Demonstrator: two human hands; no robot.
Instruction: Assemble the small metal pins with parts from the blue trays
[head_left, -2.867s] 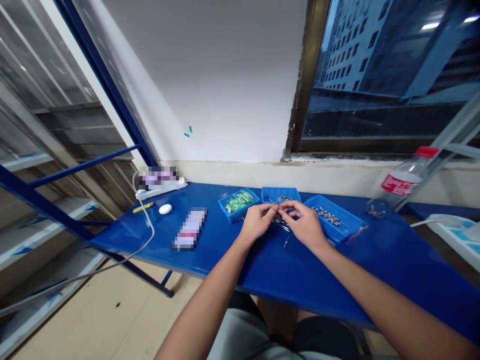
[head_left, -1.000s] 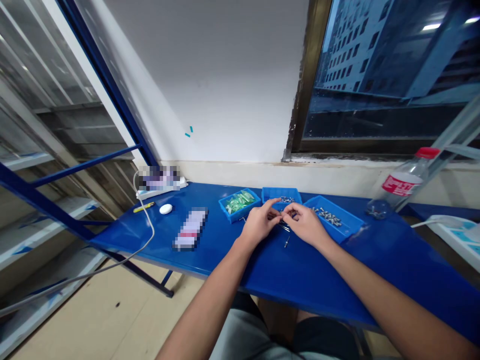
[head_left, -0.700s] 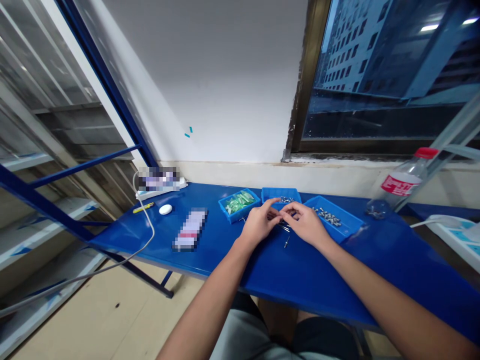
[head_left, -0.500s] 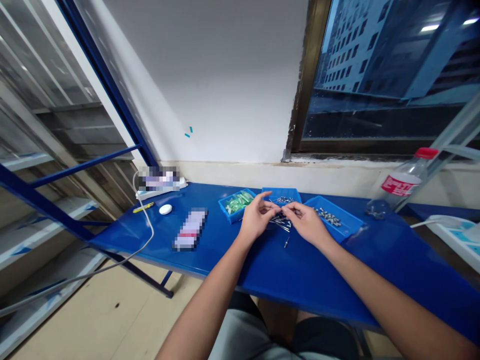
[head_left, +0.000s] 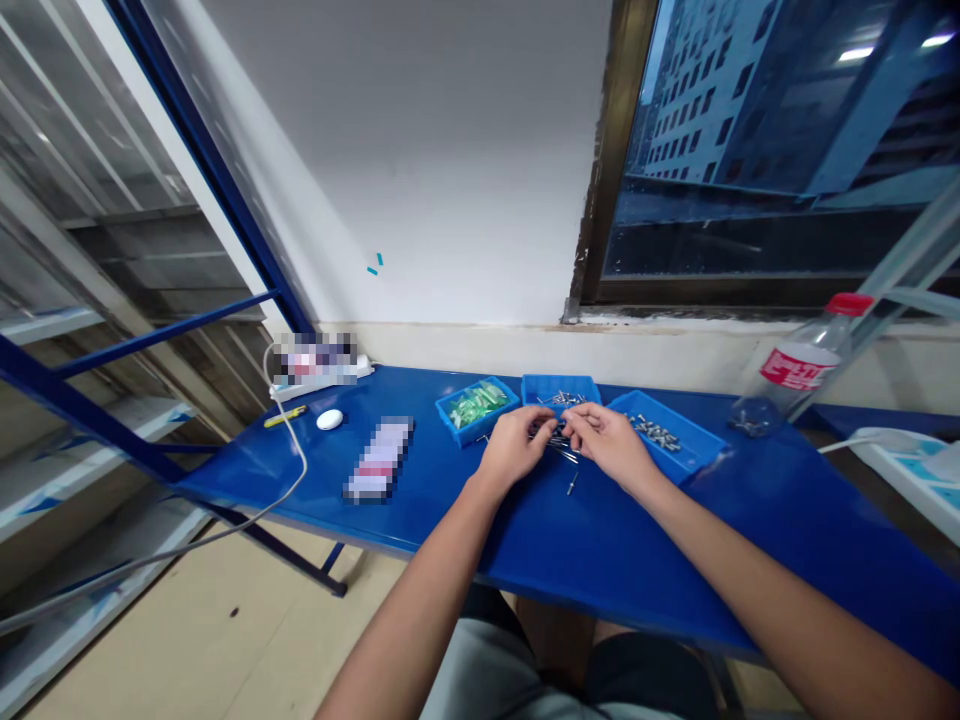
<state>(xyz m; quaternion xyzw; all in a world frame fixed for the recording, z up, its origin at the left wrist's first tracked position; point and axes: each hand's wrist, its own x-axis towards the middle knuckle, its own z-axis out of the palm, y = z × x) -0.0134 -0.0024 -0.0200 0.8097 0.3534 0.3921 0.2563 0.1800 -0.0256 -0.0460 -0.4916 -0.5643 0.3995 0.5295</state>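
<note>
My left hand [head_left: 515,443] is closed, its fingers curled in toward the thumb over a pile of thin metal pins [head_left: 566,450] that look like blind rivets. Facing it, my right hand [head_left: 604,438] pinches with thumb and fingertips almost touching the left ones. Whatever small piece sits between the fingertips is too small and covered to make out. One loose rivet-like pin [head_left: 572,483] lies on the blue table just in front of the pile. Behind the hands is a blue bin [head_left: 534,386] with more such pins inside.
Left of the hands, a blue bin [head_left: 463,437] holds green packets; on the right another bin [head_left: 697,462] holds short metal parts. A phone [head_left: 381,460], white oval object [head_left: 329,420], yellow-handled tool [head_left: 285,416], power strip [head_left: 322,380] and plastic bottle [head_left: 799,368] are on the table.
The fingers of my left hand have curled down from a raised, spread pose. My right hand stays in nearly the same place, still pinching.
</note>
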